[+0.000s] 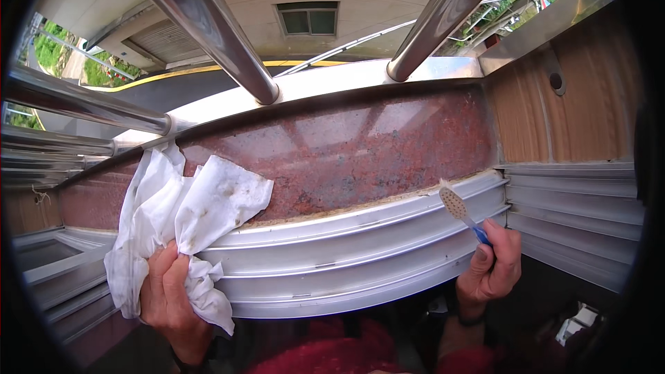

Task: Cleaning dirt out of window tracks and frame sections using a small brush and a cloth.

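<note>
In the head view, my left hand point(174, 296) grips a bunched white cloth point(208, 208) that bears brownish stains. The cloth lies over the left part of the window track and the reddish stone sill point(332, 150). My right hand point(491, 265) holds a toothbrush point(455, 204) by its blue handle, with the head pointing up and left. That head is over the right part of the white metal window track point(332, 254); whether its bristles touch the frame I cannot tell. Small dark specks show on the track, and a rough tan strip runs between track and sill.
Beyond the sill, shiny metal bars point(208, 26) rise from a metal rail point(332, 75). A wood-patterned wall panel point(571, 98) stands at the right, above the side frame point(576, 208). Outside are a road and a building with a window point(308, 18).
</note>
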`<state>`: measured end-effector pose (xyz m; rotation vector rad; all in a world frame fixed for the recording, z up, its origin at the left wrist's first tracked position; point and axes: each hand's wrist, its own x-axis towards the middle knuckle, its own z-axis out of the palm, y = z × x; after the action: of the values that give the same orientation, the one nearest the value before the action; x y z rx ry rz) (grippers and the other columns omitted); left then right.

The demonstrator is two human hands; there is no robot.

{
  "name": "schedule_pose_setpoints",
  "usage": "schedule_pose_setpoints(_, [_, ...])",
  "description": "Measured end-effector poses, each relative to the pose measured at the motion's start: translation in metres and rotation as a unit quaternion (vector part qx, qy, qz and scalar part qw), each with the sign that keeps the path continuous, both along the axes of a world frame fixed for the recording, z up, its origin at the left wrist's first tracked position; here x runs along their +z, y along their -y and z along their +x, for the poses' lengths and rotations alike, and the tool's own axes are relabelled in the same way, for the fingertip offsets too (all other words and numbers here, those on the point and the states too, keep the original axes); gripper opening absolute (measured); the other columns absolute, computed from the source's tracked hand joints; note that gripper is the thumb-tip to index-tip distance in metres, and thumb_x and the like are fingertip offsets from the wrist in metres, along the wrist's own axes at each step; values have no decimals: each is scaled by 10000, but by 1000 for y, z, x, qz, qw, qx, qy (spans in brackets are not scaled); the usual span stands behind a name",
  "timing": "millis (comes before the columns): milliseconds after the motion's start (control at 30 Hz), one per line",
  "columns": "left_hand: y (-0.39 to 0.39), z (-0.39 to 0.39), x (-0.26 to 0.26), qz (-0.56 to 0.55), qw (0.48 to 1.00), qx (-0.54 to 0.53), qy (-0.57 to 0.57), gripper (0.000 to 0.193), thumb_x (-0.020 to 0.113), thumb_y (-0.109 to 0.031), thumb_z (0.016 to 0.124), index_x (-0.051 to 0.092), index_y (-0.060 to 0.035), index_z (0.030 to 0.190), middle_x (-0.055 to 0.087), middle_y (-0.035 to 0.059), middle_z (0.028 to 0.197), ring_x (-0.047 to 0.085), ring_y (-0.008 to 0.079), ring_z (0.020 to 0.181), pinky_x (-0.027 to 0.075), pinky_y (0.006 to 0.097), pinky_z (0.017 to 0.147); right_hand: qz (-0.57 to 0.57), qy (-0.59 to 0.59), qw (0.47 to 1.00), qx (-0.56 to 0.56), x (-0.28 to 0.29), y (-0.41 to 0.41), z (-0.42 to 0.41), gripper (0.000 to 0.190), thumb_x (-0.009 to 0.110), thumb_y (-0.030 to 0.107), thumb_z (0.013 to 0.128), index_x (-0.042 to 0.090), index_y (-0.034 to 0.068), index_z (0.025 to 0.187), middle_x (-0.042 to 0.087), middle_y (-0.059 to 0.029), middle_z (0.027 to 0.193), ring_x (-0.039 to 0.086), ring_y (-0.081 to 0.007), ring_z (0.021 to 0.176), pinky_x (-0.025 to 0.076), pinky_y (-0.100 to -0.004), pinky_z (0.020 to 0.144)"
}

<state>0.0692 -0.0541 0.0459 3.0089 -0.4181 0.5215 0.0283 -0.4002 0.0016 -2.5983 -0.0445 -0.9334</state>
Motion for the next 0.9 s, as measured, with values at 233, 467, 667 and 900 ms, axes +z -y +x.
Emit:
schedule_pose_setpoints(233, [-1,3,2,0,1000,-2,-5,168,687,-42,824,659,28,974,719,204,1018,717,391,927,568,469,846,9,4,1000,-24,-3,-5,2,240,561,195,1042,629,2,1168,688,-120,891,589,-255,659,464,-355,580])
schedule_pose_setpoints(467, [0,0,2,-4,1000,5,9,138,692,-56,848,666,27,956,723,211,1007,717,399,926,571,476,850,26,15,999,-32,2,-6,-5,259,553,232,1049,604,10,1173,655,-136,890,561,-241,649,469,-359,584])
schedule_pose_setpoints(667, [-6,-3,-2,-5,999,-7,31,152,689,-57,824,676,-6,967,723,176,1042,713,368,926,566,439,815,71,82,994,26,-2,1,5,264,593,243,1035,608,19,1174,675,-86,868,556,-174,625,417,-289,538])
schedule_pose_setpoints(900, [-10,-6,-9,-15,999,-21,40,169,686,-75,818,670,-23,978,718,158,1052,705,360,951,558,432,835,431,153,889,10,3,-2,-43,273,533,307,1067,530,35,1044,396,10,744,298,-54,590,237,-234,523])
